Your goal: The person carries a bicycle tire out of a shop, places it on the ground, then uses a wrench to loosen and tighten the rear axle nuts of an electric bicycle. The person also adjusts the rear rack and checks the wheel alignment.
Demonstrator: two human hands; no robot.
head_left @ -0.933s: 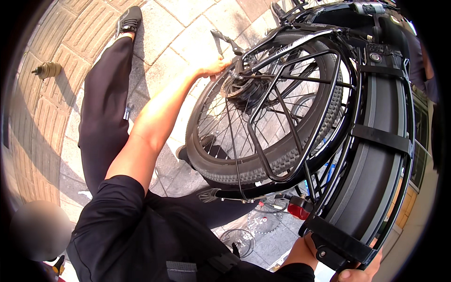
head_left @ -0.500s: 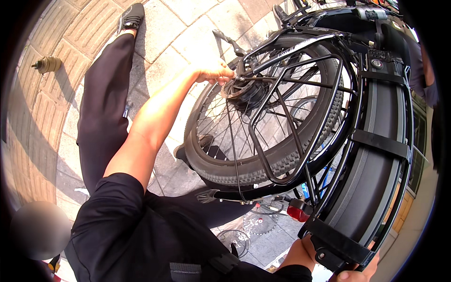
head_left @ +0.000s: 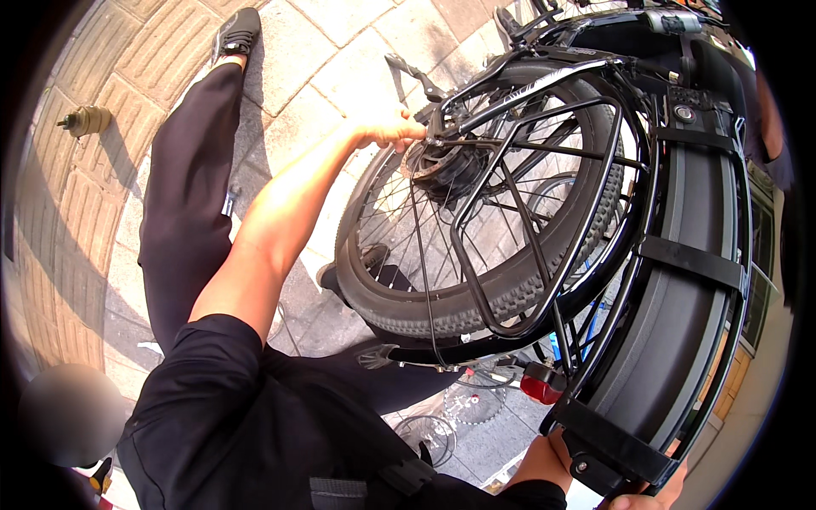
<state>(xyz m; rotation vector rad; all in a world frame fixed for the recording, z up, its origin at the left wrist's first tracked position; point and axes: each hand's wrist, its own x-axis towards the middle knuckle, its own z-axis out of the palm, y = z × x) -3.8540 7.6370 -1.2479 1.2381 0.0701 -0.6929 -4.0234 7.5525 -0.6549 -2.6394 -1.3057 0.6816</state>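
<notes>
My left arm reaches out to the rear wheel (head_left: pixel 408 310) of a black bike. The fingers of my left hand (head_left: pixel 393 130) are bent and closed at the axle end, beside the black hub (head_left: pixel 449 174); what they pinch is too small to make out. At the lower right, my right hand (head_left: pixel 639 501) wraps round the end of the black rear rack (head_left: pixel 614 438), partly hidden beneath it. A long black battery pack (head_left: pixel 650 331) lies inside the rack. Below the rack's side hangs a red tail light (head_left: pixel 541 382). A black fender (head_left: pixel 450 347) curves round the tyre.
A pedal and crank (head_left: pixel 415 75) stick out beyond the wheel. A tan bottle-like container (head_left: pixel 85 121) stands on the paving at left. Near my legs lie a chainring (head_left: pixel 476 399) and a wheel-like ring (head_left: pixel 429 438). Another person's arm (head_left: pixel 769 119) shows at the far right.
My left hand shifts very slightly at the axle end, its fingers still closed there. The wheel sits marginally farther right. My right hand keeps its hold on the rack.
</notes>
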